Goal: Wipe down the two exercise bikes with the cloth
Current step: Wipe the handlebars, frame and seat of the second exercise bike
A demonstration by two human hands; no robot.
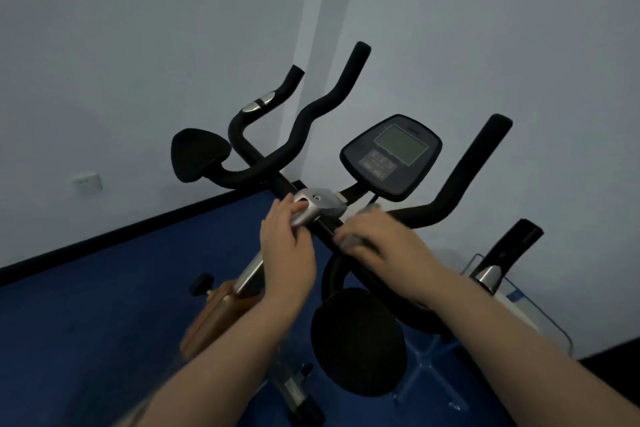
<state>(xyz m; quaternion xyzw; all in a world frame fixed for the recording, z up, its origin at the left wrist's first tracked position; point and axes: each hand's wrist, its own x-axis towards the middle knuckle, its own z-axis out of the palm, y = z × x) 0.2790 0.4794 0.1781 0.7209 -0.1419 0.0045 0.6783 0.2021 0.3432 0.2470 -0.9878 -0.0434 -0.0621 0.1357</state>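
Observation:
An exercise bike with black handlebars and a console screen stands before me. My left hand grips the silver clamp at the middle of the bars. My right hand presses a grey cloth against the black bar just right of the clamp; only the cloth's edges show under my fingers. Two black elbow pads sit on the bars, one far left, one near me. A silver stem drops from the clamp to an orange-brown frame.
White walls meet in a corner behind the bike, with a wall socket at the left. Blue floor runs under the bike. Part of another machine with a clear cover and a black post stands at the right.

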